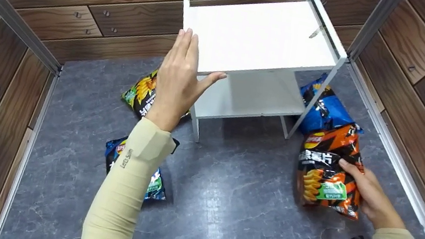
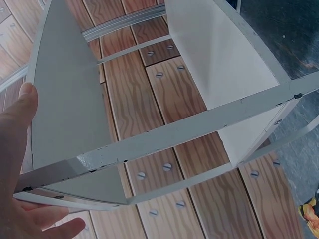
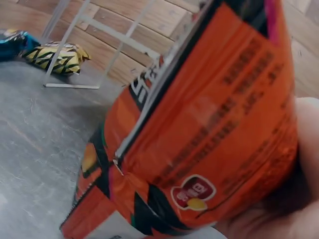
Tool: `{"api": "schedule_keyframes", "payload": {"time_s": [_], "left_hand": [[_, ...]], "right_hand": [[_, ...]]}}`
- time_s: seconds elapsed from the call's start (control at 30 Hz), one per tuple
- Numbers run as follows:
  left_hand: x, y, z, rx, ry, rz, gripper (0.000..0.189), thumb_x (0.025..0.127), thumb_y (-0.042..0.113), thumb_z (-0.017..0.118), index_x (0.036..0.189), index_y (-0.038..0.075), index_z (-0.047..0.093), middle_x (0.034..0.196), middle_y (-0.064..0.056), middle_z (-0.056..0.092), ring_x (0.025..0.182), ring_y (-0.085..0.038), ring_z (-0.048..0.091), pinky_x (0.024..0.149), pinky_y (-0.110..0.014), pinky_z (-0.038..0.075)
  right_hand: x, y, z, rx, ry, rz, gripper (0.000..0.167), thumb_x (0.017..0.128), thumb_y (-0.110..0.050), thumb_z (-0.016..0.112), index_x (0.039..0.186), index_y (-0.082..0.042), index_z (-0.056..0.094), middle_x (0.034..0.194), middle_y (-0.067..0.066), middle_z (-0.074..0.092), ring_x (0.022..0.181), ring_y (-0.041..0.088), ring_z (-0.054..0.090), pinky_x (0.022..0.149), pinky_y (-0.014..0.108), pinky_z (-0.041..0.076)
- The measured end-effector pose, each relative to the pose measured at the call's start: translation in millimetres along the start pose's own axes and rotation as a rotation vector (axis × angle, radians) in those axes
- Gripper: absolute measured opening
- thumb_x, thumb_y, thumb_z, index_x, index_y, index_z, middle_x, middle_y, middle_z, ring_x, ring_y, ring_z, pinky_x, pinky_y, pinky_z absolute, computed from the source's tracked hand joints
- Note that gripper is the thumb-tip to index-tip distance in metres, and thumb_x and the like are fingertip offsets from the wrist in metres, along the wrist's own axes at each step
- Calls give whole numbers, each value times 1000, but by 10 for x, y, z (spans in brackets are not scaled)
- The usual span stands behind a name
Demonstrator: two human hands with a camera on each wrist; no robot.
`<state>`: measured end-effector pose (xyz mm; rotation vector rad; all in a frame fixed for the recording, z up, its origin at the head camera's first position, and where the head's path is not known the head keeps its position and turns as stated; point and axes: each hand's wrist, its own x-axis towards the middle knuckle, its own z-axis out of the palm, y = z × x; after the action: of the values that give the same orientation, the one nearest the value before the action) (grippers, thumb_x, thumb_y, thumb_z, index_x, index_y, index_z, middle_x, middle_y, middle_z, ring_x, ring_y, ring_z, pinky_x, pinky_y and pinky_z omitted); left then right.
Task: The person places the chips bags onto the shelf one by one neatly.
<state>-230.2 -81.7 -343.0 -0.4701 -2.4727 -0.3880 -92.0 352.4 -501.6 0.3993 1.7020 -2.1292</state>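
My right hand (image 1: 373,198) grips an orange and black bag of potato chips (image 1: 329,170) by its right edge, thumb on the front; the bag fills much of the right wrist view. My left hand (image 1: 180,74) rests along the left side of a white two-tier shelf (image 1: 259,33), fingers straight and thumb spread along the front edge. In the left wrist view the thumb and the fingers (image 2: 47,215) lie on either side of the shelf's side rail (image 2: 164,130).
A blue chip bag (image 1: 330,107) lies by the shelf's right legs. At left, a black and yellow bag (image 1: 142,88) lies beside the shelf, and another blue bag (image 1: 156,185) is partly behind my left forearm. Wood-patterned walls (image 1: 134,19) enclose the grey floor.
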Motion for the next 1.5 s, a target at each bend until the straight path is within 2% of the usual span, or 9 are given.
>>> {"api": "schedule_keyframes", "payload": {"time_s": [0.2, 0.63, 0.77, 0.87, 0.97, 1.03, 1.1, 1.27, 1.5], "left_hand": [[-3, -2, 10, -21, -10, -6, 100, 85, 69, 57, 145, -10, 41, 154, -25, 39, 148, -35, 33, 121, -41, 31], [-11, 0, 12, -15, -21, -28, 99, 85, 70, 56, 145, -8, 43, 155, -23, 38, 148, -33, 33, 109, -42, 46], [-4, -1, 5, -11, -18, -22, 98, 85, 70, 56, 145, -8, 44, 155, -23, 39, 148, -34, 33, 107, -42, 48], [2, 0, 1, -2, -16, -14, 97, 86, 69, 57, 144, -7, 44, 155, -23, 39, 147, -34, 34, 105, -42, 50], [-2, -4, -4, 4, -10, -18, 96, 85, 67, 60, 143, -7, 45, 154, -23, 41, 147, -34, 35, 104, -43, 50], [-6, -7, -7, 3, -11, -21, 95, 85, 66, 61, 143, -7, 46, 154, -23, 40, 147, -34, 35, 104, -43, 50], [-8, -5, -9, 2, -16, -20, 96, 85, 68, 60, 143, -7, 46, 154, -23, 40, 147, -34, 34, 105, -43, 50], [-2, 1, -12, 3, -23, -20, 98, 85, 70, 56, 144, -7, 45, 155, -22, 39, 148, -34, 34, 104, -42, 50], [-3, -2, -16, 2, -24, -21, 97, 86, 70, 55, 144, -7, 45, 155, -23, 39, 148, -34, 33, 104, -42, 50]], "right_hand": [[78, 175, -166, 46, -6, 140, 25, 103, -42, 48, 109, -24, 64, 96, 0, 75, 86, 18, 74, 80, 37, 61], [204, 413, -482, -109, 54, 189, 31, 102, -47, 48, 118, -20, 50, 94, -11, 71, 85, 8, 70, 80, 27, 59], [165, 398, -532, -230, 77, 84, 66, 103, -36, 51, 151, -3, 22, 99, -13, 67, 89, 2, 67, 82, 22, 58], [98, 360, -513, -491, 176, -28, 86, 103, -36, 49, 154, 10, -3, 124, 16, 63, 108, 18, 66, 98, 35, 54], [43, 336, -376, -753, 362, -146, 86, 103, -40, 47, 154, 8, -2, 152, 41, 25, 134, 50, 42, 112, 63, 33], [12, 331, -239, -853, 463, -245, 82, 103, -38, 47, 157, 2, 0, 160, 35, 6, 143, 59, 15, 113, 73, 15], [7, 348, -92, -888, 515, -374, 79, 102, -33, 51, 159, -4, 4, 163, 29, 3, 148, 54, 5, 118, 70, 5], [54, 445, 178, -1017, 452, -626, 79, 97, -20, 61, 158, -3, 14, 163, 27, 14, 152, 45, 7, 125, 54, -1], [101, 696, 240, -1139, 361, -659, 86, 90, -27, 70, 157, -3, 22, 163, 22, 20, 153, 37, 12, 127, 49, 2]]}}
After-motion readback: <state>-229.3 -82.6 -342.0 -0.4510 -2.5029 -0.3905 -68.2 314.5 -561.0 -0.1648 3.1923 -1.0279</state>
